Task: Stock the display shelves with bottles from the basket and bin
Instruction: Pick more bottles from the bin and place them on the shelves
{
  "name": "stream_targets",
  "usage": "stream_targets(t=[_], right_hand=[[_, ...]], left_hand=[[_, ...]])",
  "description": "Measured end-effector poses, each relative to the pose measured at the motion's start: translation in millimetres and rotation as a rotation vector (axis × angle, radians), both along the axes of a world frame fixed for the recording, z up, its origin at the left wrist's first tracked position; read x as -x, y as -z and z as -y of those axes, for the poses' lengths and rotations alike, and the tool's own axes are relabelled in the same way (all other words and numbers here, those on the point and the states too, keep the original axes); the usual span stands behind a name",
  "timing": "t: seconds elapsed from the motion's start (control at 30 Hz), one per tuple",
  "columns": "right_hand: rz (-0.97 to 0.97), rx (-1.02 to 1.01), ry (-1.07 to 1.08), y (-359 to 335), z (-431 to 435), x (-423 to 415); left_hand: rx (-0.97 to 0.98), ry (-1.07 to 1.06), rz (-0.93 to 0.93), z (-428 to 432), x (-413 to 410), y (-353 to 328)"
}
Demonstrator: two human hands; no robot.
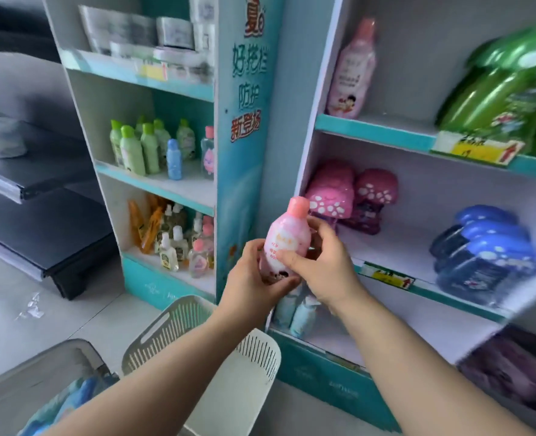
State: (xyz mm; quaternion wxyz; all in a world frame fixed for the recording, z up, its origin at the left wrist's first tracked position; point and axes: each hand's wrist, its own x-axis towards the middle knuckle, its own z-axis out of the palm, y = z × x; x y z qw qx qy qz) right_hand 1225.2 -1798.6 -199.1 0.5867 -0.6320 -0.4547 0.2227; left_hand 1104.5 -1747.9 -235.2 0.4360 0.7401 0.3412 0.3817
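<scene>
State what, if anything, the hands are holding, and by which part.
One pink bottle, held in both hands: the left hand grips its lower body near the base, the right hand its middle. The cap is free.

Off to the left there's a dark grey metal shelving rack [40,184] with a crumpled grey cloth bundle [4,138] sitting on it. Bit of crumpled clear plastic wrap [30,306] is lying on the pale grey tiled floor [81,316] near the rack's foot. Up top left are some silvery boxes and jars [141,29], too blurry to read. On the right, shiny green refill pouches [506,89] lean over a yellow price tag with a red arrow [477,149]. One level down are pink paw-print pouches [332,190], and well apart from them a stack of blue paw-print pouches [483,253], with a second yellow price tag [389,275] on the edge below. Purple pouches [512,372] sit at the bottom right.
</scene>
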Motion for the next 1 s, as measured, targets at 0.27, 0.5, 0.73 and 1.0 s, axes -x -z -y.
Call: stream_targets(t=[0.27,0.5,0.73,1.0], right_hand=[[0.142,-0.102,0.136,-87.2,41.5,-77.8],[0.26,-0.319,0.202,-201.8,16.6,-103.3],[0.333,-0.196,0.258,-241.4,-46.8,-123.1],[0.395,-0.023,0.197,-213.4,-84.3,-125.3]], left_hand=[[-0.115,0.022,0.03,-6.4,-50.1,-82.0],[-0.313,-0.077,-0.004,-47.3,-82.8,-170.9],[-0.34,-0.095,-0.018,-64.4,-88.2,-191.5],[-0.332,-0.103,-0.003,-76.6,-74.8,-168.8]])
